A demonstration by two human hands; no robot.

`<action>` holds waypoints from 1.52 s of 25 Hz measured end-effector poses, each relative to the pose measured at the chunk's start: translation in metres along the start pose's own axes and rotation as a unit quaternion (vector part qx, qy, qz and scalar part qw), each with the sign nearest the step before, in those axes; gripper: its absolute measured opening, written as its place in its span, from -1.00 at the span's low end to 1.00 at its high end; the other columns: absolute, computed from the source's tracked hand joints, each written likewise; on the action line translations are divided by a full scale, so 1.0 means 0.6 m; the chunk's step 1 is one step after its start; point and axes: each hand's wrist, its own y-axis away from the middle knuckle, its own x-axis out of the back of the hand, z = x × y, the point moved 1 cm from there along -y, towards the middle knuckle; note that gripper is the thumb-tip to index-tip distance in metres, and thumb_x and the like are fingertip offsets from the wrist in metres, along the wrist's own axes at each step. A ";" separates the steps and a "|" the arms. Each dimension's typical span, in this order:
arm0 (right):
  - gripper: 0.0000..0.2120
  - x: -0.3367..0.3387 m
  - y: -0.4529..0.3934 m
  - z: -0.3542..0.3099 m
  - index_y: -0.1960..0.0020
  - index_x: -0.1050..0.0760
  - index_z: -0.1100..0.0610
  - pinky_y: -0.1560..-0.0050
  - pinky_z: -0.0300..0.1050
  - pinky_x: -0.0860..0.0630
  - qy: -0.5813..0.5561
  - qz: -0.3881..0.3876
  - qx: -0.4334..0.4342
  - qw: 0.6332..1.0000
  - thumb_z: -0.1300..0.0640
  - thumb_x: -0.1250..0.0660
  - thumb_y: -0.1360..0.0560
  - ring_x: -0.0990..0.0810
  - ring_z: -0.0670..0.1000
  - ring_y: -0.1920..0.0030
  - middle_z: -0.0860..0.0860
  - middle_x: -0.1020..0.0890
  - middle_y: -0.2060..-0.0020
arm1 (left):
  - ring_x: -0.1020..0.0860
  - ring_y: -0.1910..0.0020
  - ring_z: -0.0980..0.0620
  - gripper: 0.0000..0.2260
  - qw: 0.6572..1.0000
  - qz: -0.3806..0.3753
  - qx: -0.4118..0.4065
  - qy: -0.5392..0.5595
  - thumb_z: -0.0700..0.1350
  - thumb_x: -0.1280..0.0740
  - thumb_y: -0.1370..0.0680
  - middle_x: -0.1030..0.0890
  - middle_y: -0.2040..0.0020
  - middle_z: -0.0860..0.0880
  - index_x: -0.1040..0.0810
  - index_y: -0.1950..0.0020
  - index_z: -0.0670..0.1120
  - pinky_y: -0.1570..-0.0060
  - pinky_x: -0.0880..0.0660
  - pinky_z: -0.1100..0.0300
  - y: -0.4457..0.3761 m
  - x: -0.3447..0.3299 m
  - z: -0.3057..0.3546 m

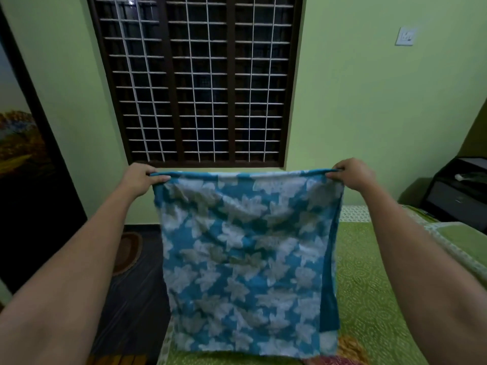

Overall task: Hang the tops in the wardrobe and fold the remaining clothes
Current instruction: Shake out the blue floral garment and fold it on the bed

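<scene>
Both forearms reach out, left hand (139, 177) and right hand (351, 175) pinching the blue floral cloth's (245, 259) top corners, hanging centre-frame over the green bed (369, 285), window (195, 80) at 12 o'clock.

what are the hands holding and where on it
Both hold a blue cloth with a white flower print, each pinching a top corner: left hand the left one, right hand the right. The rest hangs down over the bed.

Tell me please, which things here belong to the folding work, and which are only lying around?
Belong to the job:
- blue floral cloth
- left hand and right hand, each pinching a top corner

Just lying about:
- green bedspread
- black cabinet
- floor mat
</scene>
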 end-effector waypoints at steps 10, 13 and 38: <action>-0.75 -0.041 0.030 0.006 0.06 -0.59 0.27 0.46 -0.34 -0.46 -0.558 0.119 -0.135 0.810 0.13 -0.53 -0.37 -0.52 -0.05 0.32 0.01 -0.59 0.34 | -0.61 0.14 -0.07 -0.65 0.900 0.139 0.164 0.380 0.01 -0.54 -0.36 -0.66 0.09 -0.14 -0.64 0.01 -0.20 0.00 -0.60 -0.01 -0.012 -0.035 0.013; -0.75 0.055 0.068 -0.001 0.16 -0.60 0.15 0.36 -0.30 -0.53 -0.676 0.115 0.023 0.728 0.05 -0.53 -0.25 -0.58 -0.06 0.33 -0.05 -0.65 0.38 | -0.60 0.18 -0.02 -0.88 0.826 0.167 0.051 0.535 -0.12 -0.38 -0.52 -0.68 0.20 -0.04 -0.63 0.08 -0.17 0.13 -0.61 0.16 0.026 0.054 0.054; -0.92 0.103 0.118 -0.281 0.25 -0.62 0.06 0.28 -0.19 -0.60 -0.656 -0.192 0.291 0.670 0.18 -0.38 -0.39 -0.63 -0.02 0.32 0.05 -0.64 0.29 | -0.60 0.25 0.06 -0.91 0.749 -0.139 -0.169 0.626 -0.17 -0.40 -0.37 -0.66 0.23 -0.05 -0.64 0.16 -0.15 0.19 -0.59 0.26 0.130 -0.054 0.390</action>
